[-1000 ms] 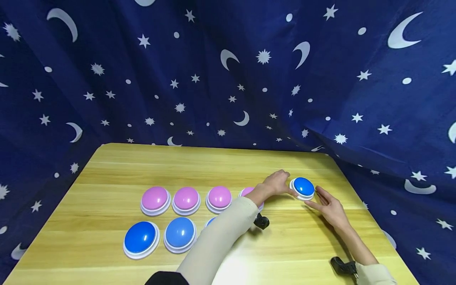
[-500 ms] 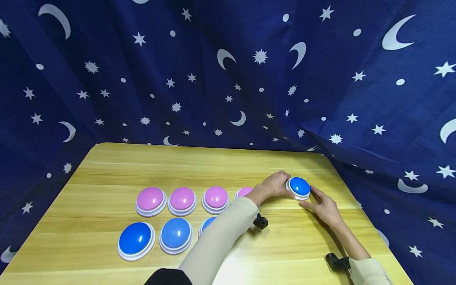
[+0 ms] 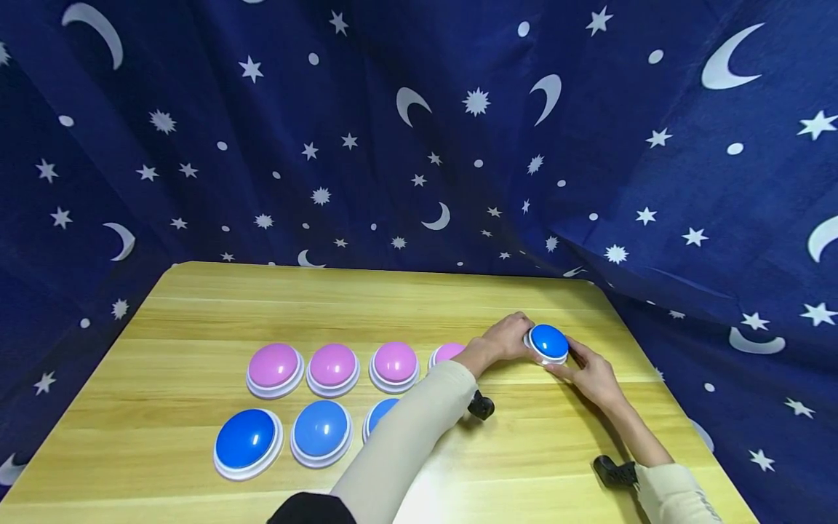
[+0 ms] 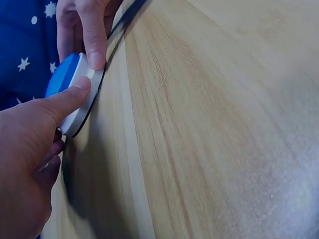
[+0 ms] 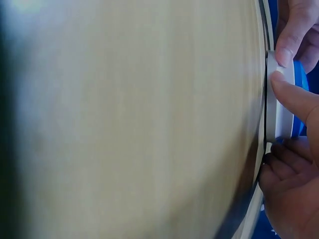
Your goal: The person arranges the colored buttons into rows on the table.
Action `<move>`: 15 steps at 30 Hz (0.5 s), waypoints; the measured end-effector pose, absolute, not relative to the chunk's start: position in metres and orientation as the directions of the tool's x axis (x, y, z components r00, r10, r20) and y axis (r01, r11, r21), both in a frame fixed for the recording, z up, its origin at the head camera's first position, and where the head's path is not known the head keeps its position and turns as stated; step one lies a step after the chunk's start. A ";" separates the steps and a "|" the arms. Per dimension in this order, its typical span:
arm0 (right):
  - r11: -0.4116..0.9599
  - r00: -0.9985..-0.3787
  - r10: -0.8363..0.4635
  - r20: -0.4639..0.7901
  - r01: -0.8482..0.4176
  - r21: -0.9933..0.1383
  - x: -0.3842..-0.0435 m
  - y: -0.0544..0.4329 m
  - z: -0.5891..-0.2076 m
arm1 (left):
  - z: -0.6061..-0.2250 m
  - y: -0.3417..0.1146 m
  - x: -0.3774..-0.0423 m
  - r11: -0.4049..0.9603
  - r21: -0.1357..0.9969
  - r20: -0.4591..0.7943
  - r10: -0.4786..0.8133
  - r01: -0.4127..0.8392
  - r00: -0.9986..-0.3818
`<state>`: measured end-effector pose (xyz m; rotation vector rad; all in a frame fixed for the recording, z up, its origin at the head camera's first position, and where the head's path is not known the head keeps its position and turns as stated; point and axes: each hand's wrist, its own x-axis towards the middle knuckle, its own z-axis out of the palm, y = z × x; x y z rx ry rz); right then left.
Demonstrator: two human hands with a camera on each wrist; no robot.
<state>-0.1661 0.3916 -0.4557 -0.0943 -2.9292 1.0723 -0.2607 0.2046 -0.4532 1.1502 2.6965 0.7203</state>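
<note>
A round push button (image 3: 549, 341) with a blue dome and white base is between my two hands at the right of the head view, close over the wooden table. My left hand (image 3: 505, 337) grips it from the left, its thumb (image 4: 76, 92) on the white side of the base in the left wrist view. From the right, my right hand (image 3: 592, 375) holds the opposite side. The right wrist view shows the right thumb (image 5: 294, 97) pressed to the base beside the left one, the fingers curled at its far edge. The dark underside shows as a thin line.
Pink-domed buttons (image 3: 332, 366) stand in a row on the table (image 3: 294, 298). In front are blue ones, a darker one (image 3: 247, 439) leftmost and a lighter one (image 3: 320, 429); my left sleeve (image 3: 409, 437) partly covers another. A starry blue curtain (image 3: 366, 145) hangs behind.
My right hand has moved in leftward, its fingers closing on the button's right side. The left hand keeps its hold. The head view has shifted slightly to the right.
</note>
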 end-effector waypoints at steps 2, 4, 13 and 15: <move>0.748 -0.998 0.065 -0.006 0.053 -0.661 -0.167 0.391 -0.456 | -0.454 0.204 -0.262 0.597 0.480 0.070 0.704 0.642 -0.707; 0.724 -0.997 0.071 -0.010 0.058 -0.688 -0.166 0.390 -0.457 | -0.454 0.203 -0.262 0.596 0.488 0.071 0.701 0.638 -0.709; 0.654 -0.994 0.111 0.008 0.067 -0.754 -0.156 0.388 -0.448 | -0.447 0.201 -0.263 0.512 0.532 0.140 0.732 0.674 -0.667; 0.620 -0.993 0.114 0.015 0.060 -0.782 -0.154 0.387 -0.442 | -0.442 0.200 -0.264 0.496 0.545 0.157 0.732 0.676 -0.663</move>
